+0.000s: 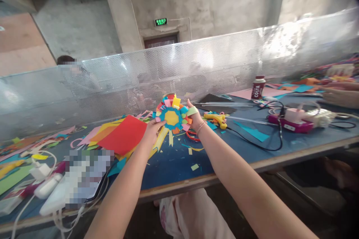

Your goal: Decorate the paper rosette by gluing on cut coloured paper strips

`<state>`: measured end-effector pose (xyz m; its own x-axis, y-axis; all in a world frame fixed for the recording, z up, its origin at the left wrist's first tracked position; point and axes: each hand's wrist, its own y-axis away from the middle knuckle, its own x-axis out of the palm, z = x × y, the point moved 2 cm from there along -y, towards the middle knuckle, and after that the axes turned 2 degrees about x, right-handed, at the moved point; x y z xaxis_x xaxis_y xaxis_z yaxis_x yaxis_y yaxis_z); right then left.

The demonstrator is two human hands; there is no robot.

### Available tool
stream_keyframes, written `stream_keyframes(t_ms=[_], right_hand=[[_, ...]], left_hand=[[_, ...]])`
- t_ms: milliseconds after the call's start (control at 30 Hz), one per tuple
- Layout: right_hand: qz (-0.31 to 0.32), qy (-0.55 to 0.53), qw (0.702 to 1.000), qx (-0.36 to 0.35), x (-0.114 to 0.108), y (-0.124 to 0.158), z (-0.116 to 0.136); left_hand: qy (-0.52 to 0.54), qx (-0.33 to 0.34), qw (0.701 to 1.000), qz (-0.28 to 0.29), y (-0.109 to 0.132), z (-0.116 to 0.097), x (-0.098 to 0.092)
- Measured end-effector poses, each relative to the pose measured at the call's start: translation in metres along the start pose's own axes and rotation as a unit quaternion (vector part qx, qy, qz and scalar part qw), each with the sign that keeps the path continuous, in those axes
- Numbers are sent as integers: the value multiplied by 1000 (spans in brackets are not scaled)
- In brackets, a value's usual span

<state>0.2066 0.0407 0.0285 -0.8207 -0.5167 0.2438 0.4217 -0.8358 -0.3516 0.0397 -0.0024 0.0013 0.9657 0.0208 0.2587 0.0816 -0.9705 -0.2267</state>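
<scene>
A round paper flower [171, 117] with a yellow centre, a blue ring and many coloured loops is held up above the blue table. My left hand [153, 127] grips its left edge, fingers closed at the rim. On the right side, my right hand [195, 119] holds the flower's edge beside a pale green loop, thumb pointing up. Yellow paper strips [160, 139] hang below the flower. Behind my right wrist, a yellow glue gun [217, 120] with a black cable lies on the table.
Red paper [123, 134] tops a sheet stack at left, near a blurred screen device [89, 175] and white chargers. A bottle [258, 87], a magenta power strip [291, 124] and another person's hands [342, 94] are at right. A perforated metal screen [174, 67] runs behind the table [174, 171].
</scene>
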Motion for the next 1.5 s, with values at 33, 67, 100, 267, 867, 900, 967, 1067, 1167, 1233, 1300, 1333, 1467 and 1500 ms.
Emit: stream_keyframes(t_ms=[33,67,100,267,867,900,967,1067,1167,1233,1300,1333,1467,1500], right_hand=[[1,-19,1000,13,0,0,-1],[2,-46,998,32,0,-1,-4],[2,-73,996,48,-1,-2,-6],[-4,-141,988,65,-9,-4,-17],[19,-187,981,57,-8,-4,-8],[25,-183,981,55,-8,-4,-8],[38,-176,982,54,-8,-3,-9],[39,-163,984,52,-5,-3,-9],[27,-150,987,50,-2,-4,-8],[20,-146,988,54,-1,-4,-8],[9,-147,987,56,-2,-4,-7],[2,-151,987,56,-2,-3,-7],[-11,-179,982,61,-2,0,-10],[-7,-183,981,59,0,0,-12]], left_hand=[[8,-1,1000,-3,-1,0,0],[14,1,1000,-7,-1,0,-1],[18,3,1000,-11,-2,0,-1],[49,8,998,-37,-1,-2,0],[61,21,998,-24,-2,6,-1],[62,22,997,-28,-2,6,-1],[65,20,997,-35,-2,6,-1],[60,18,997,-39,-3,8,-2],[54,14,997,-56,-5,10,-4],[60,8,996,-63,-6,11,-4],[69,1,996,-58,-6,11,-3],[74,-2,996,-54,-6,11,-3],[110,-7,992,-55,-4,10,1],[115,-5,991,-63,-4,10,1]])
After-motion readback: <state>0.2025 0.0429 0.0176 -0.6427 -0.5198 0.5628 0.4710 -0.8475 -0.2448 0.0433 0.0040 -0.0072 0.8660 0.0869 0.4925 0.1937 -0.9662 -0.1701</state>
